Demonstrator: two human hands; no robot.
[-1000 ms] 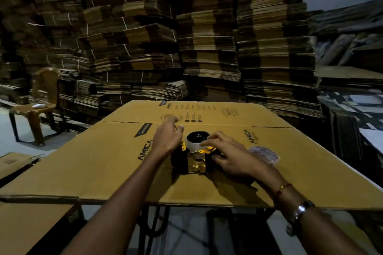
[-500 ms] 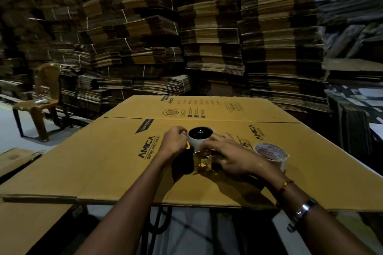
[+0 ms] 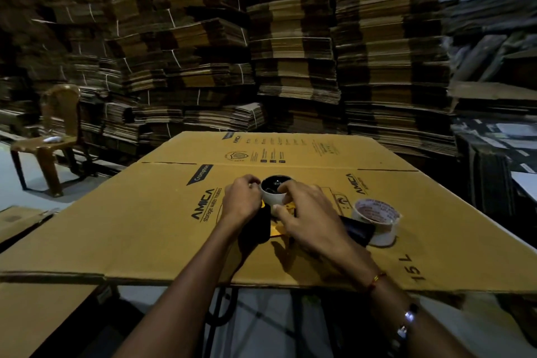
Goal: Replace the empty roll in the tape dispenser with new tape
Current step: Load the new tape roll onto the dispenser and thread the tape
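The tape dispenser [image 3: 263, 225], black with yellow metal parts, lies on the flattened cardboard box [image 3: 139, 227]. The empty roll [image 3: 273, 195], a white core with a dark hub inside, sits on top of it. My left hand [image 3: 241, 202] grips the core's left side and the dispenser body. My right hand [image 3: 305, 212] has its fingers on the core's right rim and front, covering most of the dispenser. The new tape roll [image 3: 376, 219], white with red print, stands on the cardboard just right of my right hand, with the dispenser's dark handle [image 3: 356, 229] in front of it.
Tall stacks of flattened cartons [image 3: 290, 52] fill the background behind the cardboard sheet. A brown plastic chair [image 3: 55, 136] stands at the far left. More cardboard [image 3: 37, 317] lies low at the left. The sheet's near edge [image 3: 174, 277] overhangs a dark frame below.
The view has shifted, so the new tape roll and the dispenser's handle show at the right. My right fingers have moved up onto the core's rim; my left hand stays on the core's left side.
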